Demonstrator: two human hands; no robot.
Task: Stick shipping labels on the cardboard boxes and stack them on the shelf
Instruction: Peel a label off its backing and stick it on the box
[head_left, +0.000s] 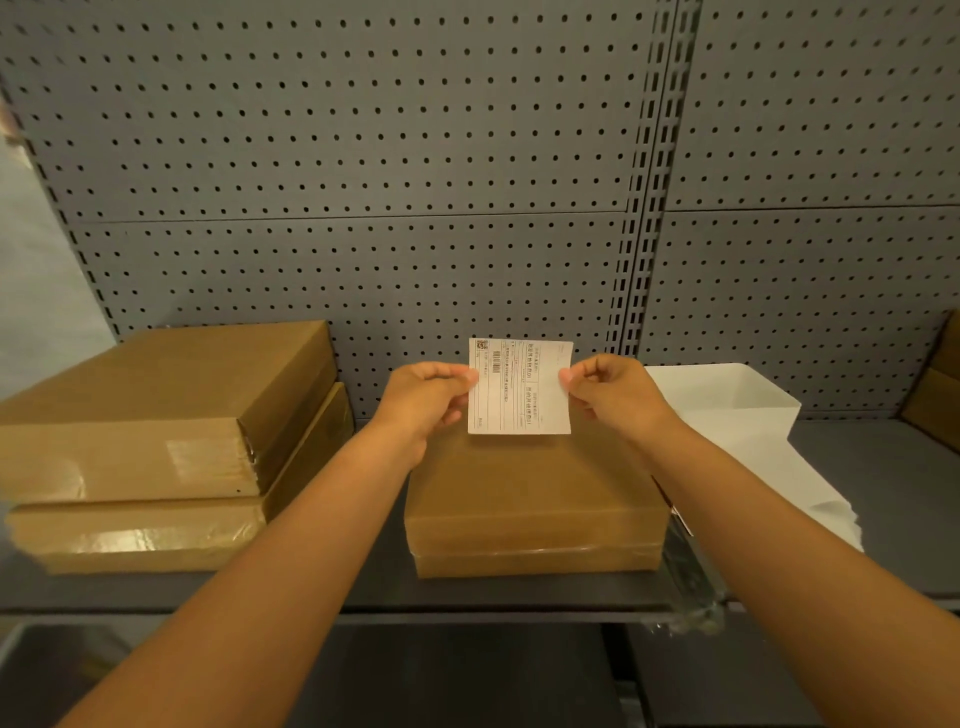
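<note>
A white shipping label (519, 387) with a barcode and printed text is held up between both hands, above the far part of a flat cardboard box (535, 499). My left hand (428, 397) pinches the label's left edge. My right hand (613, 395) pinches its right edge. The box lies on the grey shelf (363, 587), in the middle, and its top bears no label. To the left, two more cardboard boxes are stacked: the upper box (156, 410) sits askew on the lower box (156, 530).
A white open bin (727, 395) with white sheets (810, 488) spilling forward stands to the right of the box. Another cardboard box (935, 384) shows at the far right edge. A grey pegboard wall (415, 182) backs the shelf. A lower shelf (467, 675) lies beneath.
</note>
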